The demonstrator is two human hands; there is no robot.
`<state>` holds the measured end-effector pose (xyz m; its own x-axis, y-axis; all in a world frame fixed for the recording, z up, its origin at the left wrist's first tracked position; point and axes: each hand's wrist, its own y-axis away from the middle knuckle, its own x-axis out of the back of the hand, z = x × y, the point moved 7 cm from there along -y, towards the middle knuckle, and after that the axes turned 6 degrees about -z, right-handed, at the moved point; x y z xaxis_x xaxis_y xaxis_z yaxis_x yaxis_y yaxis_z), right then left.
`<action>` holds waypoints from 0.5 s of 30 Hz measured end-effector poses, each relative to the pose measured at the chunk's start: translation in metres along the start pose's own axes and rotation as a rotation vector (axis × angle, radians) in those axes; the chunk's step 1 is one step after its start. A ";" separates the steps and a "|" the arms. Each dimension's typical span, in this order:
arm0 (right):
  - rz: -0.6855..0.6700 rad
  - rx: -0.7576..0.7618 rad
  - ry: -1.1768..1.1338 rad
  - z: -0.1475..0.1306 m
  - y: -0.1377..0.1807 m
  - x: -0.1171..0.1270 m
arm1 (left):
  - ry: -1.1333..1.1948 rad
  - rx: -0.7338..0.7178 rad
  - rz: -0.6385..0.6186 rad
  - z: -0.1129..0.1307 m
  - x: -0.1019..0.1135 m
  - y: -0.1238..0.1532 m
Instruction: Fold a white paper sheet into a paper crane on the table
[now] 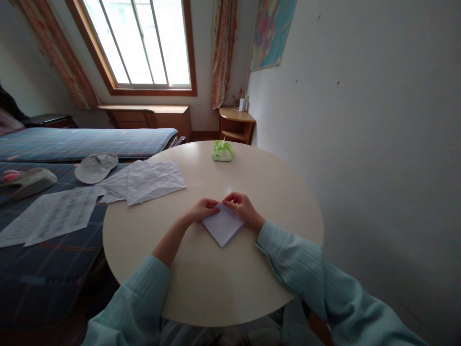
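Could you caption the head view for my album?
Left hand and right hand hold white paper at a round table.

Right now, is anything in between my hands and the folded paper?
Nothing visible is: your left hand and right hand both touch the folded paper near its far corner. The loose sheets lie off to the left and the green pack stands beyond, both clear of it.
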<state>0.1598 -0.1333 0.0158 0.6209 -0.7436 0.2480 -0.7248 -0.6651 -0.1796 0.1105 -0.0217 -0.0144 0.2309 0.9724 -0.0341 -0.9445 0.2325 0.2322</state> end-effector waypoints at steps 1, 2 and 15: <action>0.000 0.001 0.001 0.000 0.000 0.000 | -0.002 -0.001 0.001 0.000 0.000 0.000; -0.001 0.000 0.002 0.001 0.000 0.000 | -0.004 -0.002 0.001 0.000 0.000 0.000; -0.005 -0.017 0.209 0.012 -0.005 0.002 | -0.164 -0.123 0.335 0.021 0.027 0.012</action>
<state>0.1688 -0.1322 0.0061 0.5507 -0.7087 0.4410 -0.7275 -0.6665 -0.1626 0.1107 0.0065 0.0081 -0.0698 0.9808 0.1819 -0.9926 -0.0865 0.0853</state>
